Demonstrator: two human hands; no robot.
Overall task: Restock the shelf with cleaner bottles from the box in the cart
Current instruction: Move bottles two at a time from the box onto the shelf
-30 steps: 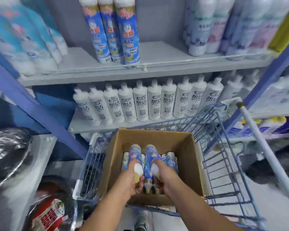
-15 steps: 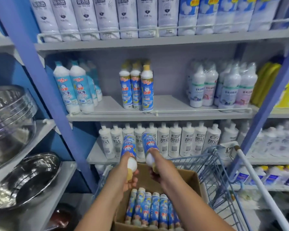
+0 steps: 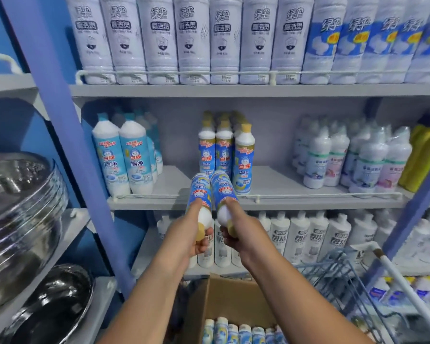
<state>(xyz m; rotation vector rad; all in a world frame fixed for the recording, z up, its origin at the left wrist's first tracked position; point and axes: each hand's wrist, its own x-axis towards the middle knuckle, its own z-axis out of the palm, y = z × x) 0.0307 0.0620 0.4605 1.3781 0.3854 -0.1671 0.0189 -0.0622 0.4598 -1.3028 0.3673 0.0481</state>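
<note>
My left hand (image 3: 193,234) grips a blue-and-white cleaner bottle (image 3: 199,192) by its yellow-capped neck, base pointing at the shelf. My right hand (image 3: 238,232) grips a second, matching bottle (image 3: 221,188) the same way, right beside the first. Both bottle bases reach the front rail of the middle shelf (image 3: 283,197), just left of a cluster of matching bottles (image 3: 225,152) standing there. The cardboard box (image 3: 233,296) sits below in the cart (image 3: 343,274), with several more bottles (image 3: 238,331) lying in it.
Light-blue cleaner bottles (image 3: 124,157) stand at the shelf's left, white and pastel bottles (image 3: 353,160) at its right. A blue upright post (image 3: 67,145) borders the shelf on the left. Steel basins (image 3: 18,219) fill the left rack. White bottles line the shelves above and below.
Both hands lifted the two bottles out of the box and up to the middle shelf's front edge. My view rose from the cart to the shelves.
</note>
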